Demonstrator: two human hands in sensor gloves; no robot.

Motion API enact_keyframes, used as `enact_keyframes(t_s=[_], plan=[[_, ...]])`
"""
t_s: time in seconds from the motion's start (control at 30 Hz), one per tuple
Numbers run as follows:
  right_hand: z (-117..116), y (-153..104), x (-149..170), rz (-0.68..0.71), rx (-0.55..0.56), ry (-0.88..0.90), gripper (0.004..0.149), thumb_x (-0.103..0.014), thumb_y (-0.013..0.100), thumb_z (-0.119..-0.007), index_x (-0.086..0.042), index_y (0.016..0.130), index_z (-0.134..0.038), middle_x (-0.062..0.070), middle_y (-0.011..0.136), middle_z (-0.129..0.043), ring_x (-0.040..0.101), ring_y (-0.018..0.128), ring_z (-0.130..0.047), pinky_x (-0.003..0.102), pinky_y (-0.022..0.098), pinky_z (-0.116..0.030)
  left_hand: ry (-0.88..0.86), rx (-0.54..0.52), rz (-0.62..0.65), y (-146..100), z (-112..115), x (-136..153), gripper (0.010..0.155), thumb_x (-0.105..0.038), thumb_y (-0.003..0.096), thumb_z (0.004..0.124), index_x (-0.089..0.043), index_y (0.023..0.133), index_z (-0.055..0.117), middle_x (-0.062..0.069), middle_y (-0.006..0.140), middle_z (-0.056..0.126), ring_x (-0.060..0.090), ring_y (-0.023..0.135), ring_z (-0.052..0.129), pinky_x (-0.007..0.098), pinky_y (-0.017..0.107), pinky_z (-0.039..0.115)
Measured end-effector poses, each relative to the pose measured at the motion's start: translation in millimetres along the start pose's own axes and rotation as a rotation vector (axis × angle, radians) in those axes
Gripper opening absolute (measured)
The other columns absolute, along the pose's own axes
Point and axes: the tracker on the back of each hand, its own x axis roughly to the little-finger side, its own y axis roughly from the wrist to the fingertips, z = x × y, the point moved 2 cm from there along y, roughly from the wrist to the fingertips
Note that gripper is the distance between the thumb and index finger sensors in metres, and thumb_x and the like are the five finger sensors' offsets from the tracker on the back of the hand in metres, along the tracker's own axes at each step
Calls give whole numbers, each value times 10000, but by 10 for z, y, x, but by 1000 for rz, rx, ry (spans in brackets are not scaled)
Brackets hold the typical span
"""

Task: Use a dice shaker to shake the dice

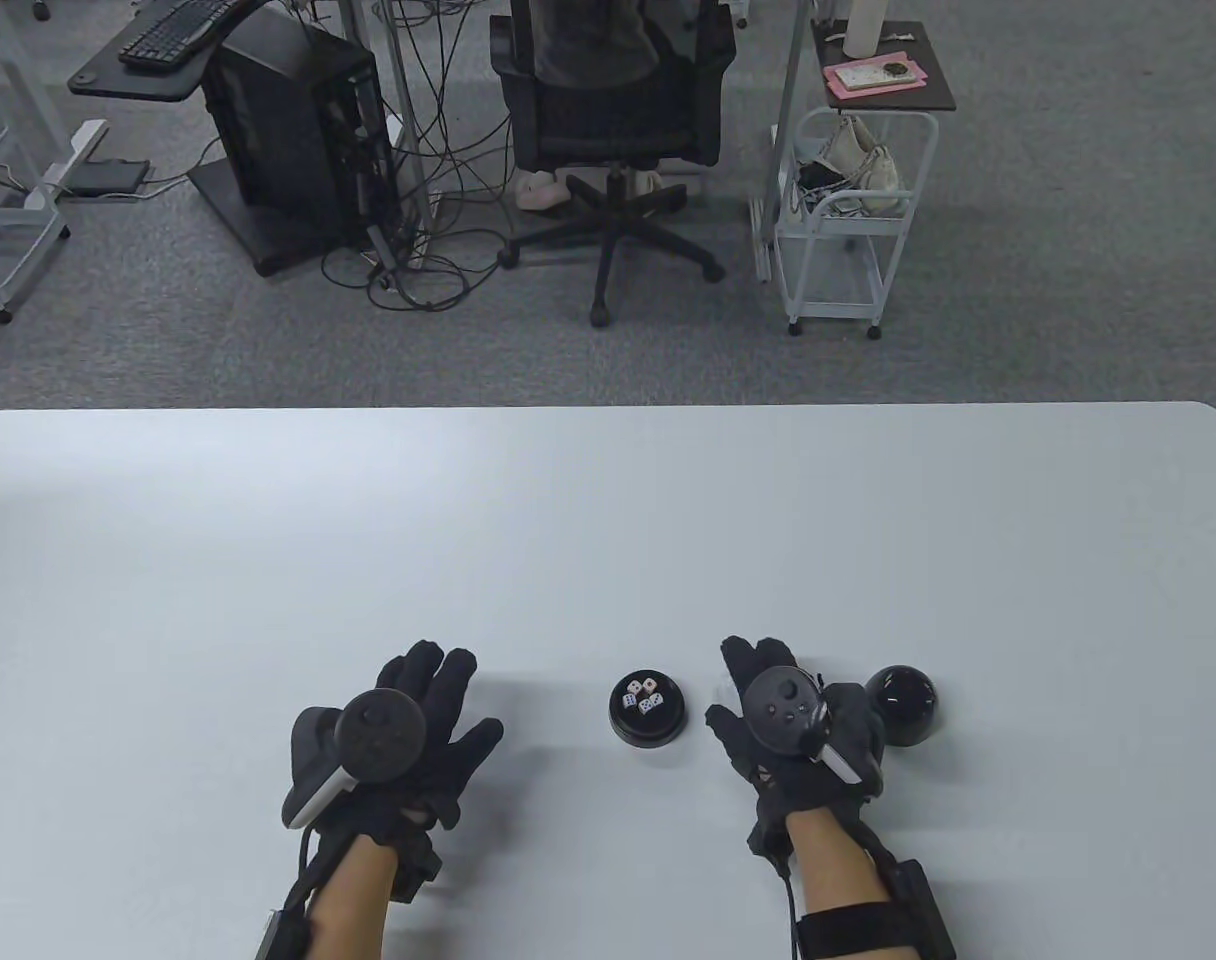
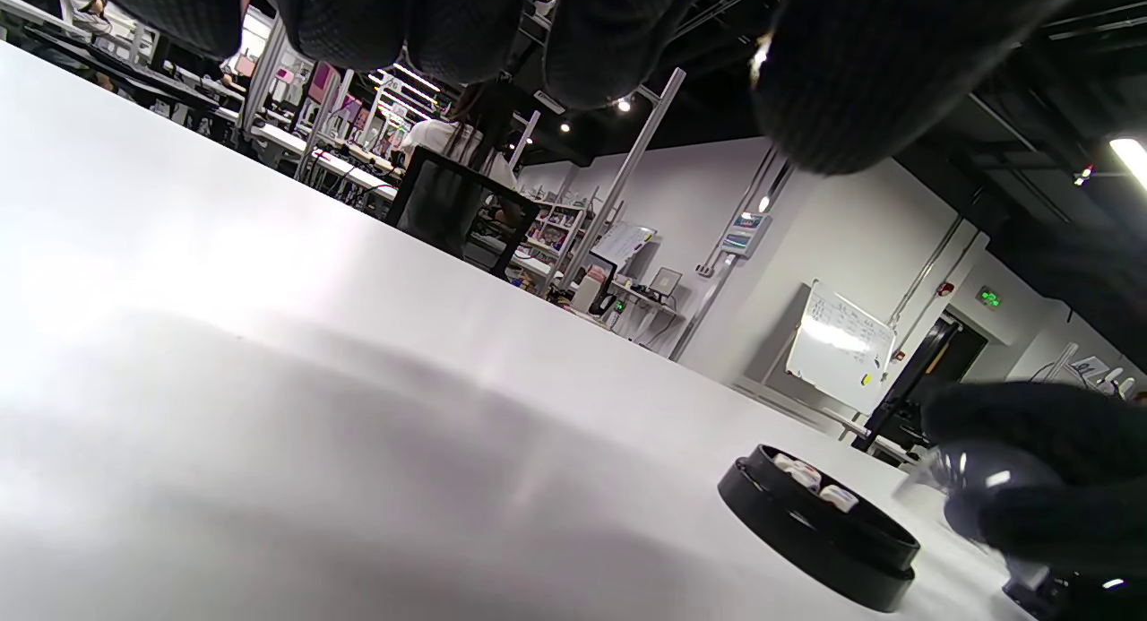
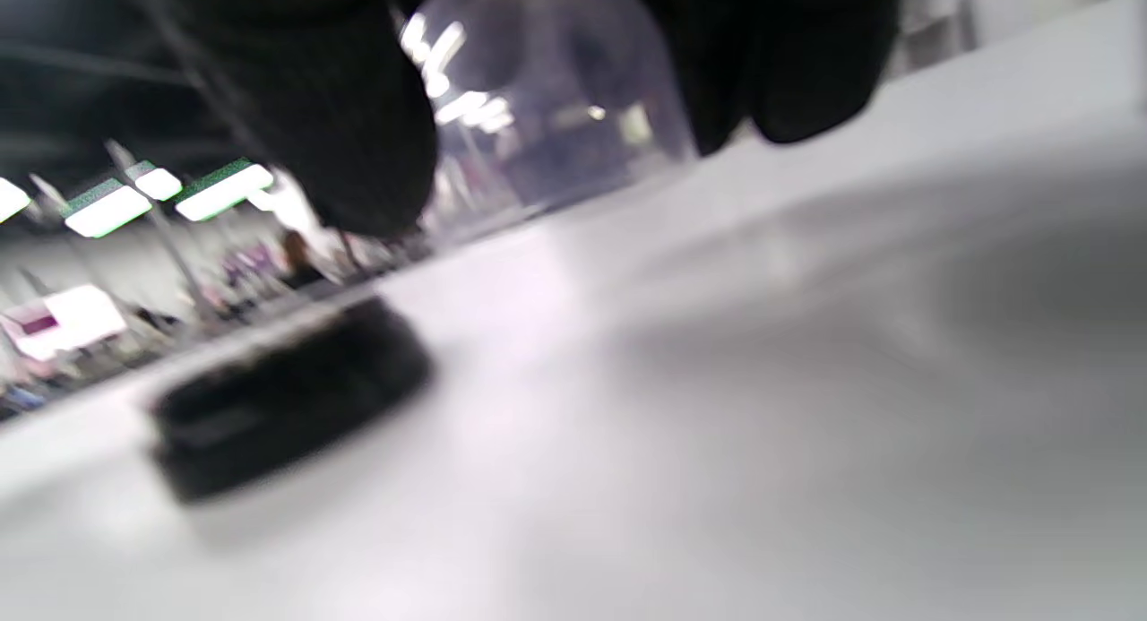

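Observation:
The black round shaker base [image 1: 648,737] stands on the white table [image 1: 608,520] with several white dice [image 1: 643,695] in it. It also shows in the left wrist view [image 2: 811,545] and, blurred, in the right wrist view [image 3: 287,406]. The dark see-through dome lid [image 1: 903,703] stands off the base, to the right of my right hand [image 1: 743,690]. That hand lies palm down with fingers spread between base and dome; its outer edge is at the dome, contact unclear. The dome [image 3: 556,92] shows behind its fingers [image 3: 340,110]. My left hand [image 1: 458,700] is flat, spread and empty, left of the base.
Bare white tabletop stretches ahead to the far edge [image 1: 608,408]. Beyond it on the floor are an office chair [image 1: 608,130], a computer tower [image 1: 298,140] and a white cart [image 1: 848,220].

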Motion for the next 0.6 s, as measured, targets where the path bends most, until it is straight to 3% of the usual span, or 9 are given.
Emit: enact_keyframes(t_s=[0.23,0.33,0.43,0.6], plan=[[31,99,-531,110,14,-1,700,-403,555,-852,-238,1122,-476,278,1109,-433,517,935,-680,614,665,-688,-33,-10,15,2,-25,7,758,-615,527,709,-252,1134,438,231,1181,386,543,1058,420,730,676,476],[-67,152,-679,108,15,27,704,-395,563,-847,-229,1128,-461,273,1110,-441,523,943,-669,623,666,-679,-32,9,25,11,12,-18,757,-616,529,707,-250,1135,438,232,1179,388,543,1057,420,729,676,477],[-255,176,-738,128,-32,-23,704,-390,570,-838,-234,1133,-447,266,1120,-438,525,955,-660,631,669,-674,-36,12,39,11,29,-42,756,-616,528,708,-253,1134,438,233,1179,389,545,1057,421,730,674,479],[-345,175,-709,120,-53,-91,700,-388,574,-833,-237,1134,-443,262,1123,-438,524,958,-659,635,669,-672,-31,24,42,18,53,-52,755,-615,529,707,-251,1134,438,231,1179,387,543,1056,422,728,675,479]])
